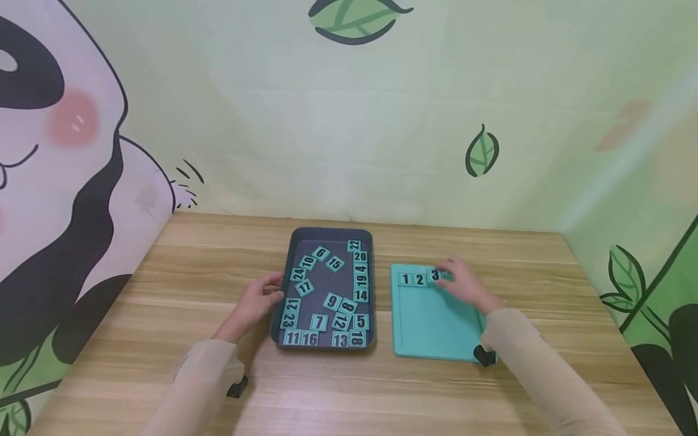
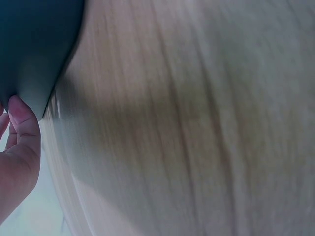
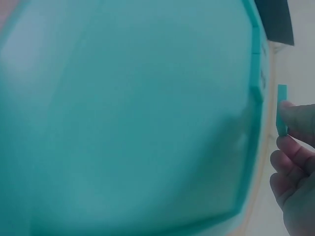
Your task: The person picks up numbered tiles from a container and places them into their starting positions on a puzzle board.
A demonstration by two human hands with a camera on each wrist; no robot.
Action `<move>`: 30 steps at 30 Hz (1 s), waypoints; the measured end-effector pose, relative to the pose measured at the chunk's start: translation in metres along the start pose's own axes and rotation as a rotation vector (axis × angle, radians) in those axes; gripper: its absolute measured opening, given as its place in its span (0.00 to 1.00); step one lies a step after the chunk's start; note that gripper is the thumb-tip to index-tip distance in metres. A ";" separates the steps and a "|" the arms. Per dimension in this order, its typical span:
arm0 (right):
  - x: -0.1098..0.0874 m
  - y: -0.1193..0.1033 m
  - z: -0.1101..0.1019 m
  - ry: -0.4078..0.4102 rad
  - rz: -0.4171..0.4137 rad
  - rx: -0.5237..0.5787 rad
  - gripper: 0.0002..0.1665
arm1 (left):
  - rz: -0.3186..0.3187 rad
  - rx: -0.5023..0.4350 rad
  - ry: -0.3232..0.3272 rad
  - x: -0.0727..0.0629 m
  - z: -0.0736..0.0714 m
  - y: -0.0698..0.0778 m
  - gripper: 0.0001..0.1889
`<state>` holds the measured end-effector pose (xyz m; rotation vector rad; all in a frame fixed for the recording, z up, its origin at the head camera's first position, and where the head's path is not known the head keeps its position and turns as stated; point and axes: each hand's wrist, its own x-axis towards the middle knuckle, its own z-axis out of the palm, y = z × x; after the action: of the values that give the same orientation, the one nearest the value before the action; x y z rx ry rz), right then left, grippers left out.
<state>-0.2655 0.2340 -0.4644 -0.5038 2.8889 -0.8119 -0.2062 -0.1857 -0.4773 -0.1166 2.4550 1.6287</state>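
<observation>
My right hand (image 1: 462,283) pinches a teal number tile marked 3 (image 1: 434,275) between thumb and fingers, at the upper part of a teal board (image 1: 436,321). Edge-on in the right wrist view, the held tile (image 3: 281,110) stands above the board's raised rim. Tiles 1 (image 1: 405,279) and 2 (image 1: 419,279) lie side by side along the board's top edge, left of tile 3. My left hand (image 1: 256,306) touches the left side of a dark tray (image 1: 329,233); its thumb (image 2: 22,110) rests against the outer wall in the left wrist view.
Several loose number tiles, among them 15 (image 1: 335,263), 7 (image 1: 319,323) and 14 (image 1: 361,295), lie face up in the tray. Tray and board stand apart on a wooden table (image 1: 349,393). A printed backdrop (image 1: 338,151) rises behind the table.
</observation>
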 end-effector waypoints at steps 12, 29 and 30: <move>0.001 0.012 0.016 -0.002 0.054 -0.088 0.21 | -0.024 0.022 -0.008 0.001 -0.001 -0.001 0.24; 0.002 0.000 0.014 0.001 0.085 -0.137 0.25 | 0.000 0.029 -0.006 0.001 -0.001 -0.001 0.24; 0.003 -0.003 0.013 0.006 0.074 -0.136 0.25 | 0.006 0.029 -0.005 0.001 0.000 -0.002 0.24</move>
<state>-0.2650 0.2247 -0.4738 -0.4035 2.9626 -0.6113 -0.2071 -0.1868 -0.4791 -0.1009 2.4763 1.5929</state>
